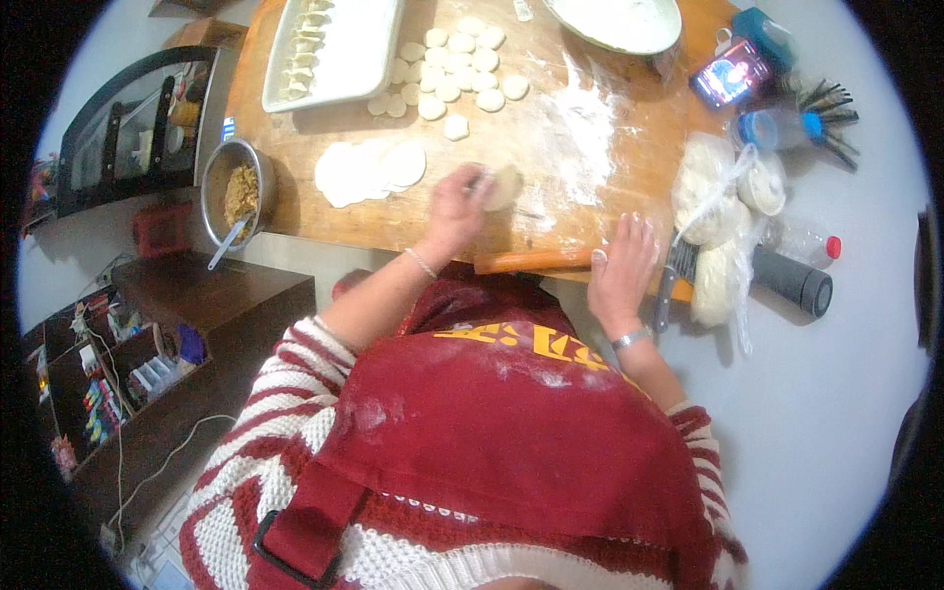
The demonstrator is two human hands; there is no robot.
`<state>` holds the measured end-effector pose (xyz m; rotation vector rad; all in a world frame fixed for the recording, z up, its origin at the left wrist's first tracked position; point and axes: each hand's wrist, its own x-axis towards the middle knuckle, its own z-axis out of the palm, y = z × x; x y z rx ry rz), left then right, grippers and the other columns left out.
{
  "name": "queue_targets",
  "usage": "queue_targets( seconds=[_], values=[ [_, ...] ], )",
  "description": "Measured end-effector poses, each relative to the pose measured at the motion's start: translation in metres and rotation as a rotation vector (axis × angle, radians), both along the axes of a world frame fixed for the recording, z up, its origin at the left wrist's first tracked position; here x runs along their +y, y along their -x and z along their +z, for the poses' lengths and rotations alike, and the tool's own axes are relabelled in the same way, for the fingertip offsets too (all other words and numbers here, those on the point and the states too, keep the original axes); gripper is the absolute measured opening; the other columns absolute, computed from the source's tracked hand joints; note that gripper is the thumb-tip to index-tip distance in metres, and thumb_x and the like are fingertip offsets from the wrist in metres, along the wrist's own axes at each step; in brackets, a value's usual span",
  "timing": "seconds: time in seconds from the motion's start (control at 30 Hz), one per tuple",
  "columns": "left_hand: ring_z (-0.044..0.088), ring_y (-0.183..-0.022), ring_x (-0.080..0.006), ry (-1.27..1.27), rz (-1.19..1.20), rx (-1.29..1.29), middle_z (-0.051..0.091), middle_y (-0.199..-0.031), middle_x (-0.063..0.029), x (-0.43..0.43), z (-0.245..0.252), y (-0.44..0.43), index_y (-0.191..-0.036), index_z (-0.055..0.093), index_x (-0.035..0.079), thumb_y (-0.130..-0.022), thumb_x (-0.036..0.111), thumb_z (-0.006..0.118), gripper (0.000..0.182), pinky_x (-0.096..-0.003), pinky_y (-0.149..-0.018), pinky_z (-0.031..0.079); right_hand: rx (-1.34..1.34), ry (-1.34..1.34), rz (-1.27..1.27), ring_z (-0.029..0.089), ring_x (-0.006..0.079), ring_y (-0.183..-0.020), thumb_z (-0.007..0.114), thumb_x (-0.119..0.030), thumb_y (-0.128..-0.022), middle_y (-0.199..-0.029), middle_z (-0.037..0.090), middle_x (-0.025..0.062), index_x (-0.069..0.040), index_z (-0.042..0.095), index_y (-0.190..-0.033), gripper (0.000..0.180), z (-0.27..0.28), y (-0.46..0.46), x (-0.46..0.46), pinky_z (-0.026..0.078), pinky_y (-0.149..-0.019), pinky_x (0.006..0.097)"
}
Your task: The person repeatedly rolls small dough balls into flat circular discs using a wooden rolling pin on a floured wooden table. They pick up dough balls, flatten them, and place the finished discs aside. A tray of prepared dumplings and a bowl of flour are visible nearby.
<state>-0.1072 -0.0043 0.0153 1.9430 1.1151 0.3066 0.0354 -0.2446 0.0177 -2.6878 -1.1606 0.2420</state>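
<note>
Pinched in the fingers of my left hand (459,206) is a thin dough round (506,189), slightly blurred, above the floured wooden table. My right hand (625,276) lies with its fingers on the right end of a wooden rolling pin (535,260), which rests along the table's near edge. Left of my left hand, a pile of rolled dough wrappers (361,175) overlaps on the wood. Farther back are several small flattened dough discs (461,63), with a single dough piece (456,127) apart from them. Loose flour (579,136) covers the wood beyond the rolling pin.
A white tray (354,51) holds a row of dumplings. At the left edge, a metal bowl (209,184) contains filling and a spoon. A large plate (627,26) stands at the back. On the right are a knife (665,295), bagged dough (712,214), bottles and a phone (731,74).
</note>
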Motion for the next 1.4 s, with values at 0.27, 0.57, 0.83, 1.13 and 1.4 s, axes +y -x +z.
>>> queue_targets(
  seconds=[0.27,0.57,0.83,1.13,1.4],
  values=[
    [0.061,-0.103,-0.0373,-0.548,0.131,0.079,0.066,-0.099,-0.0193,0.077,-0.021,0.044,-0.115,0.066,-0.001,-0.097,0.013,0.067,0.022,-0.0469,-0.093,0.048,-0.024,0.015,0.033,0.025,0.0424,-0.154,0.066,-0.024,-0.094,-0.162,0.036,0.0227,0.005,0.034,-0.157,0.076,-0.005,-0.004,-0.003,0.018,-0.126,0.0575],
    [0.063,-0.098,-0.0409,-0.226,-0.040,0.184,0.067,-0.099,-0.0237,0.045,-0.005,-0.059,-0.102,0.066,-0.002,-0.094,0.019,0.073,0.024,-0.0489,-0.089,0.051,-0.012,-0.007,0.020,0.031,0.0429,-0.150,0.067,-0.024,-0.093,-0.158,0.040,0.0233,0.005,0.039,-0.153,0.072,-0.004,-0.004,-0.001,0.021,-0.125,0.0570],
    [0.065,-0.098,-0.0403,-0.198,-0.266,-0.174,0.069,-0.098,-0.0219,0.016,-0.025,-0.125,-0.095,0.070,0.001,-0.091,0.009,0.067,0.010,-0.0470,-0.088,0.053,-0.003,-0.042,-0.028,0.032,0.0440,-0.148,0.064,-0.022,-0.093,-0.155,0.042,0.0227,0.005,0.039,-0.152,0.070,-0.003,-0.009,-0.004,0.022,-0.125,0.0558],
    [0.066,-0.097,-0.0379,-0.007,-0.549,-0.059,0.070,-0.098,-0.0188,-0.022,-0.015,-0.095,-0.097,0.076,0.001,-0.087,0.011,0.073,0.014,-0.0445,-0.089,0.054,0.004,-0.007,-0.039,0.034,0.0427,-0.149,0.068,-0.025,-0.093,-0.156,0.042,0.0240,0.007,0.040,-0.151,0.072,-0.002,-0.026,-0.001,0.024,-0.125,0.0536],
    [0.068,-0.088,-0.0424,-0.128,-0.875,0.069,0.070,-0.092,-0.0233,-0.032,-0.016,-0.101,-0.095,0.075,0.001,-0.092,0.012,0.066,0.014,-0.0467,-0.084,0.055,0.055,0.071,0.011,0.026,0.0412,-0.156,0.063,-0.029,-0.096,-0.164,0.032,0.0288,0.009,0.031,-0.157,0.079,0.008,-0.044,0.014,0.019,-0.128,0.0515]
  ],
)
